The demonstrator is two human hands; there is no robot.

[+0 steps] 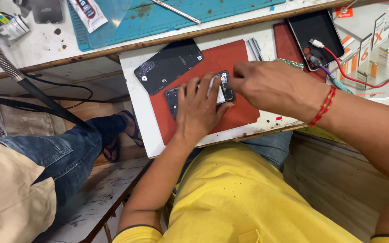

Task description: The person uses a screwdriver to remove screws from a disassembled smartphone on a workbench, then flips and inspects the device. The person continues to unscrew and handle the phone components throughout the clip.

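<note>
On the red mat (223, 60) that covers a white board (136, 96) lies an opened phone (223, 87) with its back taken off and its inner parts showing. The left hand (199, 110) lies flat on top of the phone, fingers spread, pressing it down. The right hand (273, 87) is just beside it at the phone's top end, its fingers pinched together on a thin light tool (211, 85); the tool's tip is hidden by the hands. A black back cover (167, 65) lies on the mat's upper left edge, near the phone but apart from it. Another phone (316, 36) with a red cable (365, 78) plugged in rests further right. A blue mat (158, 18) lies on the bench above.
</note>
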